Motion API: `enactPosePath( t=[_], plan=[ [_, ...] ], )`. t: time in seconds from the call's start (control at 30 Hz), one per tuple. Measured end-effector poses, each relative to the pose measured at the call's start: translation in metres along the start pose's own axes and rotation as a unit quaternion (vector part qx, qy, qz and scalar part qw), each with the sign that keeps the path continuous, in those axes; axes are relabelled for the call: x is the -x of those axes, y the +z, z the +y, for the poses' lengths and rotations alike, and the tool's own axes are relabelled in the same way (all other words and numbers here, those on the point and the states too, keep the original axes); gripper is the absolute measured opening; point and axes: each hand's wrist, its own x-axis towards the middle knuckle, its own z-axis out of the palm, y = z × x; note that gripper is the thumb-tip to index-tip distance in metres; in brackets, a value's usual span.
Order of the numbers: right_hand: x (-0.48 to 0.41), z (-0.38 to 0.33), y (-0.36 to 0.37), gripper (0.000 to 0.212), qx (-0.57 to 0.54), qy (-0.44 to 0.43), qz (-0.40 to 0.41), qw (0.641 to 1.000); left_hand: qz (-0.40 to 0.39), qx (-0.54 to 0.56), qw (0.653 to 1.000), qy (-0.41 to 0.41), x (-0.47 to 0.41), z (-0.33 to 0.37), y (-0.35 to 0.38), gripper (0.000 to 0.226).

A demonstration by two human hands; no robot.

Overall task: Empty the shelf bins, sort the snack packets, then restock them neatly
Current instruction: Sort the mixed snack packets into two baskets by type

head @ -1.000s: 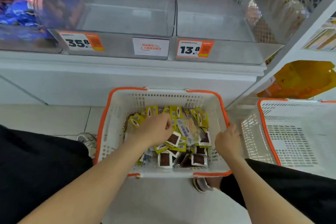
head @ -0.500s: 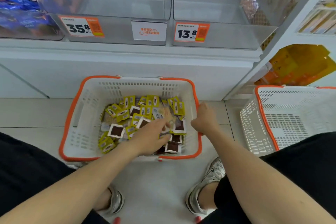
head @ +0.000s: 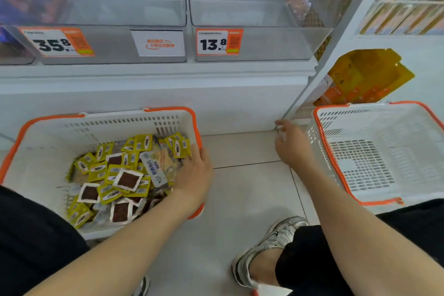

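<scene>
— Fingers [head: 195,157] of the left hand [head: 194,175] lie close together across the orange rim of the left basket [head: 48,132], tips down among the snack packets [head: 120,175]. Whether they pinch one, I cannot tell from where I stand.

— And where are the packets?

— All heaped in that left basket, which sits on the floor tiles [head: 240,187] below the shelf. Most are small yellow packets [head: 98,170], some are clear-edged packets with a brown square [head: 127,179], and one longer white-and-blue packet [head: 153,170] lies on top, near the hand.

— The right hand?

— The right hand [head: 292,144] is well apart from the heap, out by the left wall of the right basket [head: 384,127]. Its fingers [head: 280,148] are loosely bent and spread. Touching the wall or just beside it, I cannot say.

— What is that second basket like?

— White with an orange rim like the first, standing on the tiles to the right, its slotted bottom showing.

— And above?

— Two clear shelf bins stand side by side, the left bin [head: 115,7] and the right bin [head: 240,7]. A 35.8 price tag [head: 56,42] is on the left one, a 13.8 price tag [head: 218,42] on the right one, and a white sign with orange writing [head: 159,43] hangs between them. Yellow packs [head: 367,74] lie on a low shelf behind the right basket. The person wears black trousers, and one grey-and-white trainer [head: 271,243] rests on the tiles.
</scene>
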Motion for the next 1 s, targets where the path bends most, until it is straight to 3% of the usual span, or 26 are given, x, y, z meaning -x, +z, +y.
enactPosePath(
  t=[0.07,0.13,0.17,0.37,0.47,0.6,0.8,0.93,1.0],
  plan=[
    [-0.001,0.054,-0.02,0.061,0.097,0.145,0.085,0.981,-0.024,0.036,0.999,-0.02,-0.001,0.009,-0.003,0.033],
    [0.006,0.085,-0.028,0.074,0.09,0.285,0.017,0.954,-0.036,0.027,0.999,-0.006,-0.004,0.01,-0.001,0.026],
    [0.01,0.095,-0.026,0.075,0.073,0.307,-0.035,0.948,-0.041,0.019,0.999,0.005,-0.005,0.008,0.001,0.027],
    [0.024,0.074,-0.006,0.057,0.107,0.14,-0.1,0.979,-0.018,0.056,0.998,0.021,-0.014,-0.006,0.003,0.037],
    [0.033,0.037,0.006,0.047,0.122,0.068,-0.149,0.979,0.015,0.112,0.993,0.032,-0.013,-0.015,0.003,0.056],
    [0.047,-0.015,0.029,0.038,0.114,-0.009,-0.218,0.969,-0.005,0.161,0.983,0.087,0.002,-0.034,-0.005,0.062],
    [0.057,-0.085,0.059,0.076,-0.012,-0.053,-0.328,0.943,-0.027,0.128,0.99,0.049,0.02,-0.086,-0.015,0.026],
    [0.062,-0.127,0.082,0.039,-0.066,-0.055,-0.283,0.955,-0.073,0.089,0.993,-0.026,0.026,-0.12,-0.013,0.029],
    [0.06,-0.139,0.09,0.039,-0.032,-0.065,-0.227,0.971,-0.101,0.058,0.99,-0.076,0.025,-0.136,-0.007,0.044]
  ],
)
